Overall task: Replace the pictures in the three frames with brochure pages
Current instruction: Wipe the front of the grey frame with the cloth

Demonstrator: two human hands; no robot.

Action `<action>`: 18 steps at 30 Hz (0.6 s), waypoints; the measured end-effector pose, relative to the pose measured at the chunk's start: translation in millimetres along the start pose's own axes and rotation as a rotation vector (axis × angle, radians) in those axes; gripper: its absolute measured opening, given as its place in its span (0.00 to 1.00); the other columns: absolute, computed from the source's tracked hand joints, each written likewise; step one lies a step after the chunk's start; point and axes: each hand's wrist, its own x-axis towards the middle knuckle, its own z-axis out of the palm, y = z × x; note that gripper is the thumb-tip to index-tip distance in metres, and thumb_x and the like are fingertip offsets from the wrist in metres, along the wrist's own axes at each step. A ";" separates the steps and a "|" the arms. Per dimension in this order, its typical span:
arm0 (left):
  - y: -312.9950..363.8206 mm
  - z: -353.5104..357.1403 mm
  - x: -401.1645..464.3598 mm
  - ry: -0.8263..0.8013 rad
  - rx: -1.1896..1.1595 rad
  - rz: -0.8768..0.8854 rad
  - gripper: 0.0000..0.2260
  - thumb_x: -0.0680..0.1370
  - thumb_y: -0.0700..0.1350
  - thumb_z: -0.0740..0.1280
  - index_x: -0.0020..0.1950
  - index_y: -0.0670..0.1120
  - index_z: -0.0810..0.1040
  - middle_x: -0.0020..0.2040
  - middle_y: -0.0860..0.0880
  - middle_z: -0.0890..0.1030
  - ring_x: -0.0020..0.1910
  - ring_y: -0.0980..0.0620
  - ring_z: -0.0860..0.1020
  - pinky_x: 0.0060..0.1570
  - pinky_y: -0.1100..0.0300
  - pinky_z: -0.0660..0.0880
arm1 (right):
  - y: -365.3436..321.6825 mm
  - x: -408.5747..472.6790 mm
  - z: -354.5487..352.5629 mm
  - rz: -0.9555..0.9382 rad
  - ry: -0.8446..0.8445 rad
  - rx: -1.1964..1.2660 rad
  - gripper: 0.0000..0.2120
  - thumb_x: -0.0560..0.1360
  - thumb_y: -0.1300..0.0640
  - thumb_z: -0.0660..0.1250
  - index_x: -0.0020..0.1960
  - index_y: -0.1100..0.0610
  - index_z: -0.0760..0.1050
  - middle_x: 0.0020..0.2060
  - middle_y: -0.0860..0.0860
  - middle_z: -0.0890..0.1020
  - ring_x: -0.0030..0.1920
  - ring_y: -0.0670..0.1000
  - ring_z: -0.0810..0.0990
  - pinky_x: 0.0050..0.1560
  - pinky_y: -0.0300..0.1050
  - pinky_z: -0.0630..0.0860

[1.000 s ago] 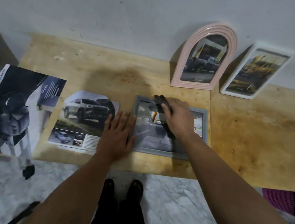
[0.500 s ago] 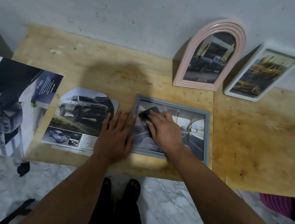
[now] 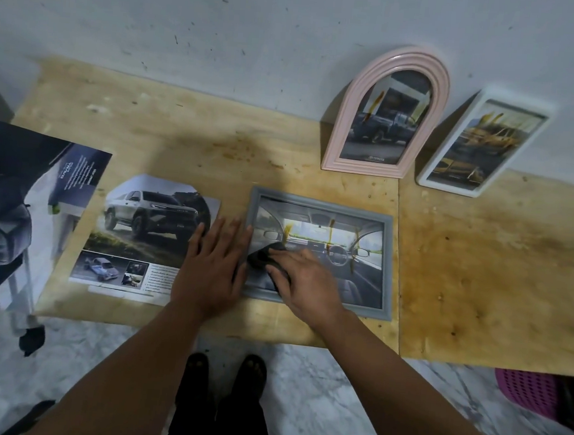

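We are wiping the grey frame (image 3: 322, 206) with a dark cloth (image 3: 265, 254) pinched under our right hand (image 3: 303, 282); our left hand (image 3: 211, 269), spread flat, is bracing its nine-o'clock edge. Standing it up probably comes next.

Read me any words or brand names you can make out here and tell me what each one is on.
"TOYOTA": bottom strip of the picture in the pink arched frame.
Cut-out truck page: small caption lines at its lower right, too small to read.
Big brochure: white text on its dark panel, too blurred to read.
Grey frame and white frame: no text visible.

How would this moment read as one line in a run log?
left hand flat, steadying grey frame | right hand presses dark cloth on glass | pink frame, white frame lean on wall
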 end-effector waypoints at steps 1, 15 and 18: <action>-0.1 -0.3 -0.1 0.001 0.001 0.001 0.30 0.83 0.54 0.55 0.84 0.48 0.54 0.84 0.44 0.57 0.83 0.42 0.52 0.78 0.36 0.53 | -1.3 0.5 -5.2 0.043 -0.074 0.101 0.15 0.83 0.46 0.61 0.63 0.50 0.81 0.55 0.46 0.85 0.52 0.49 0.79 0.49 0.46 0.78; 0.7 -1.6 0.2 -0.011 -0.026 -0.012 0.31 0.83 0.55 0.53 0.84 0.45 0.53 0.84 0.44 0.56 0.84 0.44 0.50 0.79 0.38 0.51 | 40.0 73.6 -45.7 0.094 0.055 -0.073 0.14 0.83 0.47 0.60 0.62 0.49 0.80 0.51 0.45 0.84 0.53 0.53 0.75 0.44 0.49 0.75; 0.5 -1.4 0.4 -0.014 -0.015 -0.016 0.31 0.83 0.55 0.53 0.84 0.45 0.53 0.84 0.44 0.56 0.84 0.44 0.50 0.79 0.38 0.51 | 43.2 65.0 -20.5 0.015 0.042 -0.218 0.14 0.83 0.47 0.61 0.58 0.53 0.82 0.54 0.48 0.83 0.55 0.55 0.76 0.42 0.52 0.79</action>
